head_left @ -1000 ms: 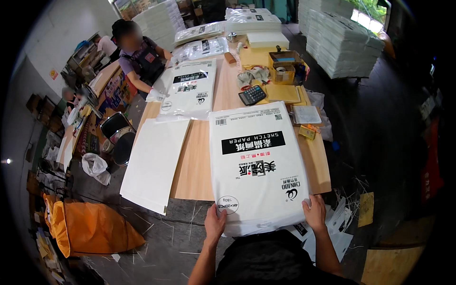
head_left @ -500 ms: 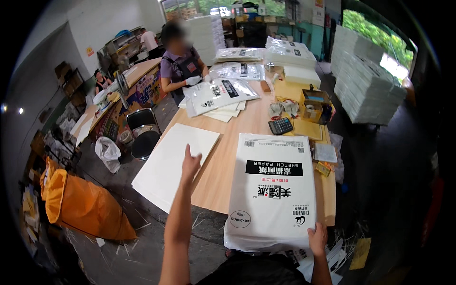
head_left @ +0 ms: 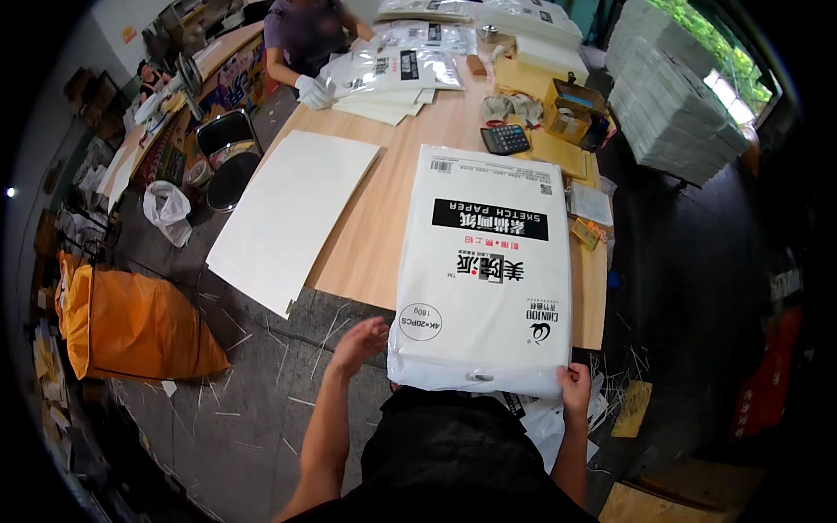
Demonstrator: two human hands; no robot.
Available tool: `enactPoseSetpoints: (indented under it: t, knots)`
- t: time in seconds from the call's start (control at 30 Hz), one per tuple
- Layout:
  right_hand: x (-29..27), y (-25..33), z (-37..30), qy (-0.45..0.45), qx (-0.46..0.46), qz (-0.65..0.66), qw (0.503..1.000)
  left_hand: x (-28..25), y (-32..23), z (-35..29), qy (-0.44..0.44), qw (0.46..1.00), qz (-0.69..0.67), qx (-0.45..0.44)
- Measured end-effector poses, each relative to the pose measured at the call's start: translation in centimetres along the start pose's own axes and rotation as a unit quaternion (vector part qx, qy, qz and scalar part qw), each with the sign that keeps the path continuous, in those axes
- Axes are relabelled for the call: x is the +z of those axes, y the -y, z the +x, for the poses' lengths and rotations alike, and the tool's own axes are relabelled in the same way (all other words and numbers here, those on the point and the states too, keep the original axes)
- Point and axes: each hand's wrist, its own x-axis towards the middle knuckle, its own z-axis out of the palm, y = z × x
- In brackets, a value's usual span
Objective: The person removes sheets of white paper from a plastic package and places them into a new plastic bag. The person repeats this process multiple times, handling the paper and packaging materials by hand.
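A white plastic pack of sketch paper (head_left: 488,270) with black print lies along the right part of the wooden table, its near end jutting past the table edge toward me. My right hand (head_left: 574,389) grips the pack's near right corner. Beside the pack's near left edge, my left hand (head_left: 359,343) is open and holds nothing, its fingers pointing at the plastic with a slight gap. A stack of large white paper sheets (head_left: 296,209) rests on the left part of the table, overhanging its edge.
Across the wooden table (head_left: 353,261), a co-worker's gloved hand (head_left: 312,91) is beside more packs (head_left: 392,71). A calculator (head_left: 506,139), a cardboard box (head_left: 571,109) and a small yellow box (head_left: 587,232) line the right side. An orange sack (head_left: 131,318) and black chair (head_left: 231,179) stand left.
My left hand has moved from over the white sheets back toward me, to the pack's near left edge. My right hand stays at the near right corner. The view has tilted downward.
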Motion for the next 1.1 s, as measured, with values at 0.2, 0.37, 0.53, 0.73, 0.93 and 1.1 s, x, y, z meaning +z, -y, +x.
enactPoseSetpoints:
  t: [0.2, 0.37, 0.53, 0.73, 0.93, 1.1]
  knots:
    - [-0.7, 3.3, 0.0, 0.038, 0.022, 0.000, 0.999, 3.7, 2.6, -4.0, -0.054, 0.997, -0.022, 0.044]
    - [-0.7, 5.3, 1.1, 0.083, 0.022, 0.007, 0.996, 6.8, 1.6, -4.9, -0.126, 0.955, 0.228, 0.141]
    - [-1.8, 3.0, 2.5, 0.071, 0.020, -0.011, 0.997, 13.2, 2.8, -8.6, -0.204, 0.844, 0.432, 0.245]
    - [-2.3, 2.1, 3.9, 0.078, 0.053, -0.037, 0.995, 16.0, 3.2, -8.7, 0.104, 0.790, 0.514, 0.317]
    - [-3.2, 1.7, 4.2, 0.094, 0.017, -0.109, 0.989, 14.3, 2.2, -9.4, -0.070, 0.874, 0.355, 0.325]
    - [-2.4, 1.9, 3.9, 0.073, -0.037, -0.148, 0.986, 10.7, -0.2, -7.6, -0.329, 0.807, 0.358, 0.336]
